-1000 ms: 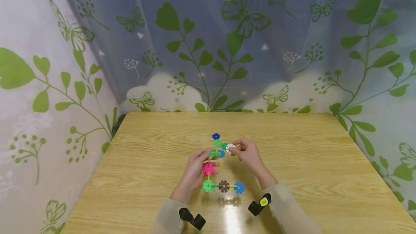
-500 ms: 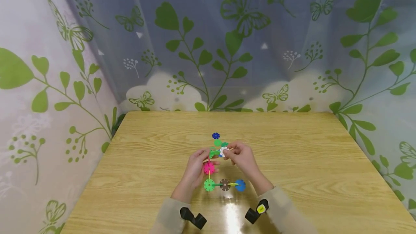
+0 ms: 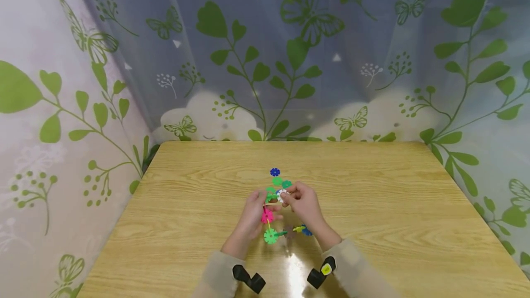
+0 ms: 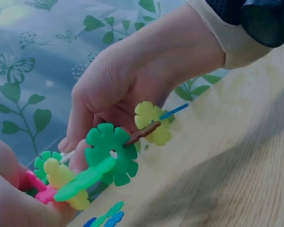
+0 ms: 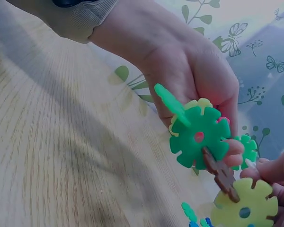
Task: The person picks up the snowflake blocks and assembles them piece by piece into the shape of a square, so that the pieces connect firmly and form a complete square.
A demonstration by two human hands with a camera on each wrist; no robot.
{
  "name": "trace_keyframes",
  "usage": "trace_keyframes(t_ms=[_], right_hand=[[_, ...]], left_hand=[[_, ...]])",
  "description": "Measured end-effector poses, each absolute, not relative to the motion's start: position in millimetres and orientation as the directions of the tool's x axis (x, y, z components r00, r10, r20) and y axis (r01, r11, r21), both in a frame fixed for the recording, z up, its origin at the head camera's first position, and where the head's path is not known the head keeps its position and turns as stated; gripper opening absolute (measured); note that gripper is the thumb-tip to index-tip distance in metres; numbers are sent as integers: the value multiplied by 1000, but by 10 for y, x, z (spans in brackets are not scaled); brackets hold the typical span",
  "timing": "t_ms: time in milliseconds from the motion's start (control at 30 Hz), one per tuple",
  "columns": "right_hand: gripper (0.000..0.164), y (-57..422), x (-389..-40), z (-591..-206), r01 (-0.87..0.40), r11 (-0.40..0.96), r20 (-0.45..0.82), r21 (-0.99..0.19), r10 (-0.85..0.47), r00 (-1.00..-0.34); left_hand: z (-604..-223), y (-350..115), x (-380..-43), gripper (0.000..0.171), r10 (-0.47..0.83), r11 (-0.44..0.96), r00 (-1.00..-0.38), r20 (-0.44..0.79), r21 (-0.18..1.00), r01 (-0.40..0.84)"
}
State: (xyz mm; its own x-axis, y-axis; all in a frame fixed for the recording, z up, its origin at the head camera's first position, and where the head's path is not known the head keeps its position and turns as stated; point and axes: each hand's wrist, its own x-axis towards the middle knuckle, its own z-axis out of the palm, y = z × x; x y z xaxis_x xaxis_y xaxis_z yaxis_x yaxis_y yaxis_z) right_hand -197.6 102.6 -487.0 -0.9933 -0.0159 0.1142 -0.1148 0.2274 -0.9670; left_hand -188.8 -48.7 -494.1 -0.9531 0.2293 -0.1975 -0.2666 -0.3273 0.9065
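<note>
Slotted plastic flower discs are joined in a chain. My left hand [image 3: 251, 215] holds it near a pink disc [image 3: 267, 215] and a green disc [image 3: 271, 197] at the top. My right hand [image 3: 305, 203] pinches a white disc [image 3: 282, 196], which is against or very near that green disc; whether they interlock, I cannot tell. Below the pink disc hang a light green disc [image 3: 271, 236], a dark green disc [image 4: 112, 153], a brown disc [image 5: 219, 173], a yellow disc [image 5: 246, 203] and a blue disc [image 4: 174, 111]. In the left wrist view, the white disc [image 4: 67, 156] shows only its edge.
Loose discs lie on the wooden table [image 3: 186, 197] beyond the hands: a dark blue disc [image 3: 275, 172], a green disc [image 3: 277, 181] and a teal disc [image 3: 287, 184]. A patterned curtain [image 3: 265, 82] surrounds the table's back and sides.
My right hand has moved left with the white disc, up to the green disc at my left fingers. The lower chain has turned, so its brown disc no longer faces the head camera.
</note>
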Motion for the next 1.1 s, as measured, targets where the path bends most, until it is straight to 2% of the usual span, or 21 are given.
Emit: trace_keyframes(t_ms=[233,500,700,967,1100], right_hand=[[9,1026,-1982,-4854,-102,248,98,-963,-27,-995],[12,1038,-1978,-4830,-65,208,68,-976,10,-998],[9,977,-1813,-4572,-97,186,94,-978,-22,-995],[9,1006,-1970,-4855,-117,144,111,-983,-52,-992],[12,1037,-1974,-4842,-129,158,113,-979,-106,-988]], left_hand=[[-4931,-492,-1874,34,277,-263,-942,-188,928,-263],[-4879,-503,-1865,25,347,-215,-917,-195,936,-280],[-4890,-527,-1863,28,374,-198,-906,-199,937,-288],[-4857,-572,-1852,41,364,-273,-908,-209,908,-319],[-4867,-603,-1872,41,346,-312,-916,-205,895,-318]])
